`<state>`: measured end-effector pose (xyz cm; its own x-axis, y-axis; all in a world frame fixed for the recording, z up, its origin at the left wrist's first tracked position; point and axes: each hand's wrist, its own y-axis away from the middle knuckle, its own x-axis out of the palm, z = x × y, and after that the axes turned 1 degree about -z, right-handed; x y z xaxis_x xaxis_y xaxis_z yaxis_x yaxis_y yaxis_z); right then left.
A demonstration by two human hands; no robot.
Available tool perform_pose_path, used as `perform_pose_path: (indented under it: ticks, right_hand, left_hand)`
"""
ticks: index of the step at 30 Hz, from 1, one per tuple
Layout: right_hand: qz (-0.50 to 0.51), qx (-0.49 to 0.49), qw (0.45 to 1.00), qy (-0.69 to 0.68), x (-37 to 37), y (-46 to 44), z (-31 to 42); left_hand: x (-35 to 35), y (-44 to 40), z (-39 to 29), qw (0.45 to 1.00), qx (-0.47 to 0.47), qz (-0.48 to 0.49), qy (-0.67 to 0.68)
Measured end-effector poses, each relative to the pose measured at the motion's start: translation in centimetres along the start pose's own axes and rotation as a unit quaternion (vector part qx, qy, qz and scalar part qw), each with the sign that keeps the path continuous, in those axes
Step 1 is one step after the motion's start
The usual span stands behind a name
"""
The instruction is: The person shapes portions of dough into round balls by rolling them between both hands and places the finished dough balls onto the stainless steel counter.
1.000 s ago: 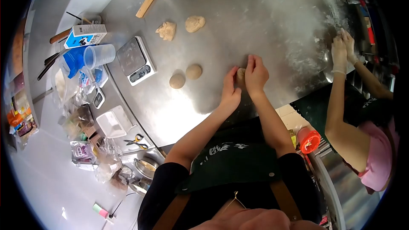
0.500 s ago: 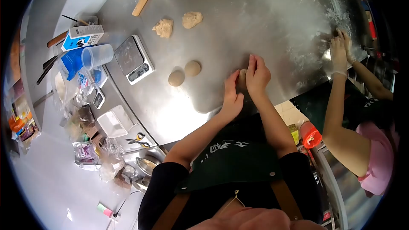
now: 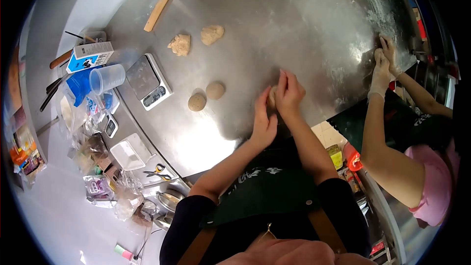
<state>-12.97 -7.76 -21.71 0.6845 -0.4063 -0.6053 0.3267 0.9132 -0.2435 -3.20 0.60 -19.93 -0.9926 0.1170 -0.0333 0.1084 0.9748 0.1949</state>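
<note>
Dough piece [image 3: 272, 97] is well to the right of the scale [image 3: 146, 82], between the left hand [image 3: 264, 123] and the right hand [image 3: 290, 95], partly hidden by the latter. Left fingers are open, curved along its left side; right fingers are extended and cupped along its right. Contact pressure cannot be told. Two dough balls [image 3: 197, 102] sit on the surface [image 3: 245, 54] just right of the scale
</note>
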Motion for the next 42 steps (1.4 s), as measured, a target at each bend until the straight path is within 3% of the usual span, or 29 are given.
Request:
perform_pose_path:
  ticks: [1, 4, 5, 8, 13, 16, 18, 22, 25, 28, 30, 36, 42]
  right_hand:
    - [0.000, -0.031, 0.999, 0.009, 0.1, -1.0, 0.1]
    - [0.051, 0.078, 0.996, -0.011, 0.7, -3.7, 0.3]
    - [-0.016, 0.062, 0.997, -0.036, 1.0, -3.8, 0.3]
    - [0.041, 0.060, 0.997, 0.019, 0.9, -2.6, 1.9]
    - [0.028, 0.028, 0.997, 0.060, 2.7, -1.6, -0.8]
    - [0.029, 0.006, 0.996, 0.085, 2.7, -1.9, -1.6]
    - [0.064, 0.017, 0.991, 0.114, 2.4, -1.9, -1.5]
    - [0.063, 0.087, 0.993, 0.054, 0.1, -2.1, 0.7]
    - [0.041, 0.070, 0.995, 0.051, 1.2, -0.7, -0.5]
    - [0.008, 0.029, 0.999, 0.038, 1.4, 0.4, -1.7]
    - [0.018, 0.009, 0.999, 0.039, 1.2, 0.0, -1.7]
    - [0.050, 0.096, 0.994, 0.030, -0.9, -0.1, 0.7]
    - [0.024, 0.040, 0.997, 0.057, 0.0, 2.9, -2.8]
  left_hand:
    - [-0.2, -0.9, -0.3, 1.000, 0.000, -0.009, 0.010]
    - [-0.3, -3.1, -0.1, 0.998, 0.007, -0.033, 0.056]
    - [-0.2, -3.3, 0.2, 0.997, 0.009, -0.042, 0.070]
    - [0.1, -2.4, 0.5, 0.997, -0.003, -0.038, 0.072]
    - [-0.4, -2.5, 1.2, 0.997, -0.013, -0.075, 0.029]
    - [-1.1, -4.4, 2.9, 0.998, 0.002, -0.058, -0.007]
    - [-1.4, -4.8, 2.6, 0.999, -0.014, -0.016, 0.039]
    - [-0.9, -2.5, -0.2, 0.999, -0.010, 0.008, 0.035]
    - [0.2, -0.8, 0.2, 0.999, -0.007, -0.024, 0.041]
    - [-0.4, -1.1, 0.9, 0.996, -0.070, -0.049, 0.002]
    - [-0.7, -1.9, 1.7, 0.998, -0.056, -0.019, 0.029]
    - [-0.4, 0.3, 0.2, 1.000, -0.002, 0.014, 0.001]
    - [-0.1, 0.4, 2.3, 0.998, -0.048, -0.028, -0.018]
